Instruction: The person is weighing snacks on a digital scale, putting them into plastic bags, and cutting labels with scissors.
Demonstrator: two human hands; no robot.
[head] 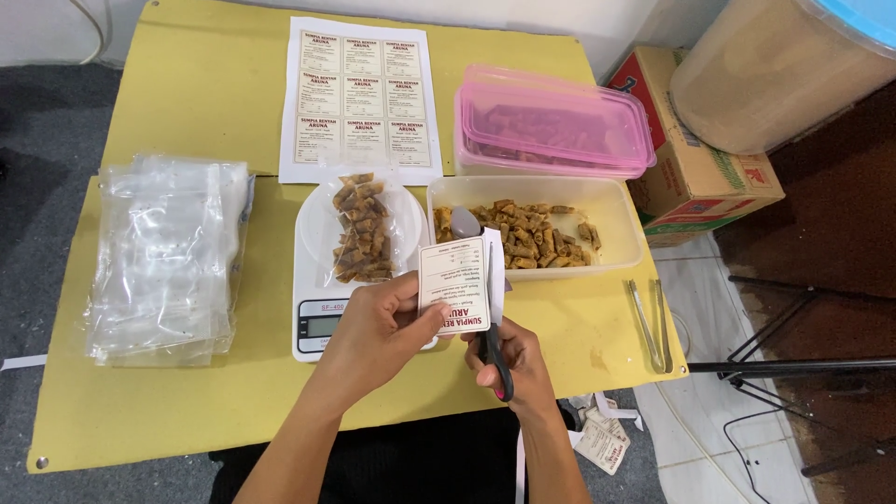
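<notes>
The left hand (378,322) pinches a small cream paper label (455,285) between thumb and fingers, closed tight on its lower left edge. The right hand (513,364) is wrapped shut through the black handles of a pair of scissors (493,322), whose blades run up the label's right edge; how far the blades are parted is hard to make out, since the paper covers part of them.

The label is held just in front of a white digital kitchen scale (322,317), hiding its right corner. On the scale's round platform lies one clear plastic pouch of small brown fried rolls (359,229). Right of the scale stands one open, translucent rectangular tub (616,201) of the same rolls, with a metal spoon (465,222) partly buried in them. Behind that tub sits one pink lidded container (551,121), its contents blurred. Behind the scale lies one printed sheet of nine uncut labels (362,98). Left of the scale is a stack of glossy clear bags (168,257), too many to count. Metal tongs (651,322) lie far right of the scale on the yellow table (187,84).
</notes>
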